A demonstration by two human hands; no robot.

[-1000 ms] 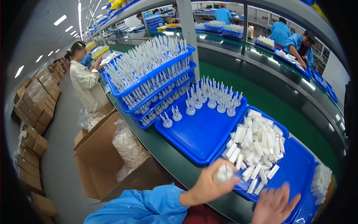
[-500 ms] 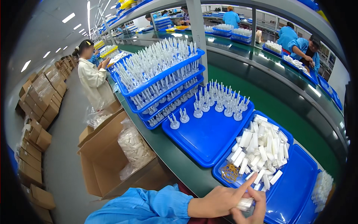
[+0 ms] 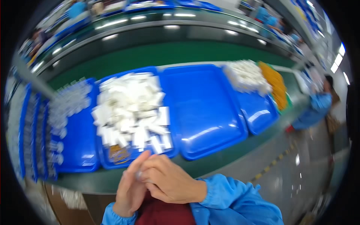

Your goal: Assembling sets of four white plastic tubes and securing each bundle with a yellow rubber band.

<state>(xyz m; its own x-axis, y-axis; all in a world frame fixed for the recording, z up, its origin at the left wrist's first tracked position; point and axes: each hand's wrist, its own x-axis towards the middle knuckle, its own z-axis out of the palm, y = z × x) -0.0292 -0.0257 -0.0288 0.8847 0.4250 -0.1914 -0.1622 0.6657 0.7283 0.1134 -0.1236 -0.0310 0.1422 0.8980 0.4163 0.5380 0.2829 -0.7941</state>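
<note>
My left hand (image 3: 129, 189) is raised at the front edge of the bench, its fingers long and close together. Against its palm press the curled fingers of my right hand (image 3: 168, 179). A small pale piece seems to sit between the two, mostly hidden and too blurred to name. Just beyond my fingertips is a blue tray (image 3: 100, 159) heaped with white rectangular pieces (image 3: 129, 101). Tan rubber bands (image 3: 119, 153) lie in its near left corner.
On the left, a blue tray (image 3: 80, 148) bears clear pronged pieces (image 3: 71, 99), beside stacked trays (image 3: 28, 131). To the right are a bare blue tray (image 3: 206, 108), a bag of white pieces (image 3: 247, 77) and a mustard-yellow bag (image 3: 274, 84). A person (image 3: 313, 108) is at far right.
The view has swung to the right, bringing the right-hand trays and bags in. My hands have come closer together; the pale piece that showed between them is now largely covered.
</note>
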